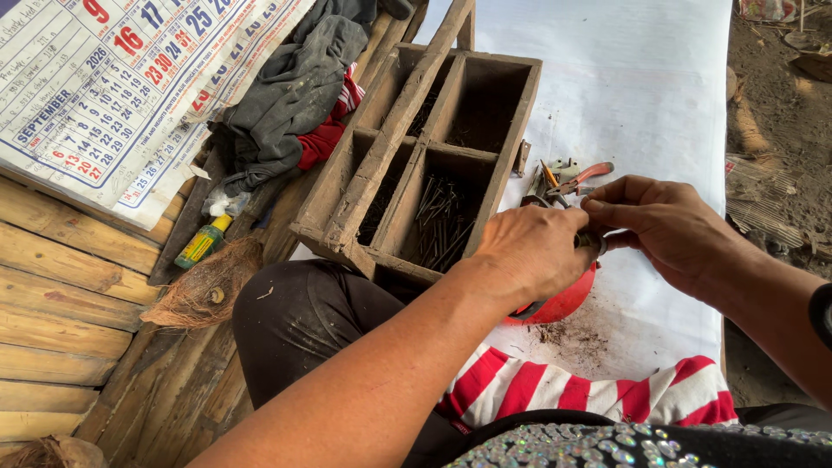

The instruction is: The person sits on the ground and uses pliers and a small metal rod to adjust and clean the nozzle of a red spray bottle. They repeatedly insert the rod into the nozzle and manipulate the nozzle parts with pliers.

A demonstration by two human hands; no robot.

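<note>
My left hand (530, 251) and my right hand (663, 227) meet over a white sheet (641, 95), fingers pinched together on a small dark metal piece (591, 240) between them. What the piece is cannot be made out. Just under the hands sits a red round container (563, 303), mostly hidden by my left hand. Red-handled pliers (579, 178) and small tools lie just beyond my fingers. A wooden compartment toolbox (433, 147) with nails (440, 218) in its near compartment stands to the left of my left hand.
A wall calendar (113, 87) lies at the top left on wooden planks (61, 303). Dark and red cloth (299, 95), a small green bottle (201, 243) and a coconut husk (208, 290) lie beside the box. Dirt is scattered on the sheet; bare ground lies at right.
</note>
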